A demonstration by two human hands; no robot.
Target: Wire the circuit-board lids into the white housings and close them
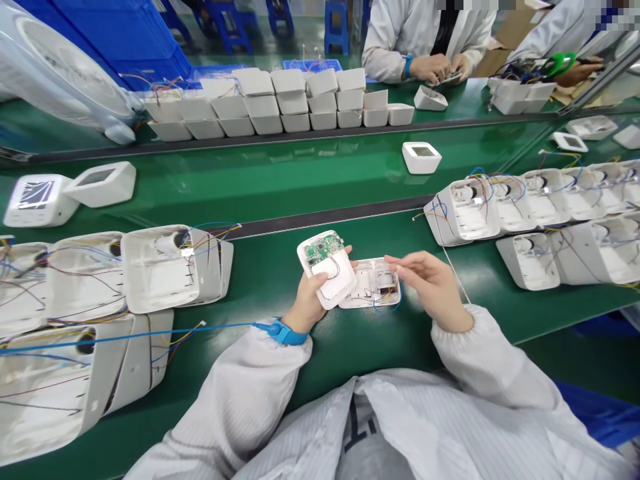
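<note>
In my left hand (311, 300) is a white front cover (336, 288) with a green circuit board (324, 249) at its upper end; my thumb presses on its face. Just right of it, a white plastic housing (363, 283) lies open side up on the green bench, with thin wires and a small part inside. The cover overlaps the housing's left edge. My right hand (425, 283) is at the housing's upper right corner, fingers stretched towards it and slightly apart. Whether the fingertips touch the rim, I cannot tell. A blue wrist strap (287, 332) circles my left wrist.
Wired white housings (163, 267) stand in rows at left, and more housings (465, 210) at right. The strap's blue cord (200, 329) runs left over them. Stacked white shells (293, 100) line the far side, where a co-worker's hands (440, 69) handle something. A fan (65, 60) stands upper left.
</note>
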